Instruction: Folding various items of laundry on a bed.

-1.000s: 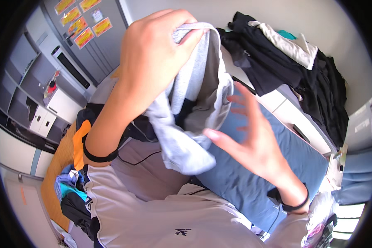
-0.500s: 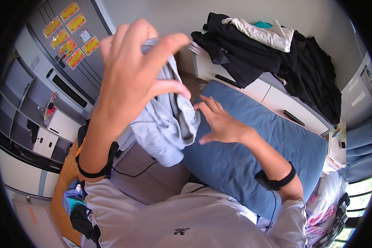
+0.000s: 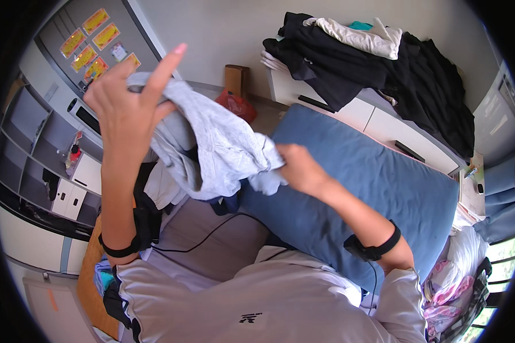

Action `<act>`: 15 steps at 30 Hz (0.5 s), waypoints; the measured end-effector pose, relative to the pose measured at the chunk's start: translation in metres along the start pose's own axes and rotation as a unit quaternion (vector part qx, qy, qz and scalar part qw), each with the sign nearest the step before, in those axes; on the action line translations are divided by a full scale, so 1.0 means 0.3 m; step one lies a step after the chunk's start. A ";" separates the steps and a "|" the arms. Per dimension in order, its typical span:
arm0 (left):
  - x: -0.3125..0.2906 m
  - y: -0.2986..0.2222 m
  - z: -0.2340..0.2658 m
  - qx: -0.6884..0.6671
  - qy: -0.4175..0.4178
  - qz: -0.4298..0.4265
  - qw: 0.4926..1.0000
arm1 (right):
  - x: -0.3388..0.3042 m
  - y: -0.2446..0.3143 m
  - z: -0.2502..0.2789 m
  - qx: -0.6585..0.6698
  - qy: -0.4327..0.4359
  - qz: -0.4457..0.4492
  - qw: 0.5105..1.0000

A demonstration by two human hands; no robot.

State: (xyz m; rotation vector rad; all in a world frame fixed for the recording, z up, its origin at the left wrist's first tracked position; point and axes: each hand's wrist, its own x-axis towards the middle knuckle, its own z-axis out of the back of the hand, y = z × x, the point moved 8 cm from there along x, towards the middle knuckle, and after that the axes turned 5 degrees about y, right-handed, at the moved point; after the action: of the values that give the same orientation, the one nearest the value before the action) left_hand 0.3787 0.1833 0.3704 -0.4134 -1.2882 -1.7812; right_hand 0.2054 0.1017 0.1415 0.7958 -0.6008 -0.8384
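A light grey garment [image 3: 223, 143] is stretched in the air between my two hands; whether it is a shirt or shorts I cannot make out. My left hand [image 3: 126, 100], raised at the upper left, grips one end, its index finger pointing up and away from the cloth. At the other end my right hand [image 3: 303, 168] has its fingers closed on a bunched corner. A wide opening in the cloth gapes toward me near the left hand. Below it, other pale and dark clothes lie partly hidden by the garment and my left arm.
A blue cushion-like pad [image 3: 372, 183] lies in front of white drawers [image 3: 349, 120]. Black clothes [image 3: 377, 80] and a white folded garment [image 3: 360, 43] are heaped on top of them. A red plastic bag [image 3: 237, 107] sits on the floor. Crumpled bedding [image 3: 452, 280] lies at the right.
My left hand has moved left and down, and its index finger now points up. My right hand, open beside the garment before, has closed on it. The cloth is now pulled out sideways.
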 end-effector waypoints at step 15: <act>-0.323 0.213 -0.538 -0.552 0.252 0.388 0.694 | -0.618 0.517 0.738 -0.230 -0.453 0.073 0.858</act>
State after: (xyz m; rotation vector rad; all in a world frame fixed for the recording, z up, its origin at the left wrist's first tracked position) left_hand 0.5190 0.0790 0.2757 -0.8665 0.4845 -1.5069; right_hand 0.0070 0.2384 0.3638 -0.1408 -1.2110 -1.1482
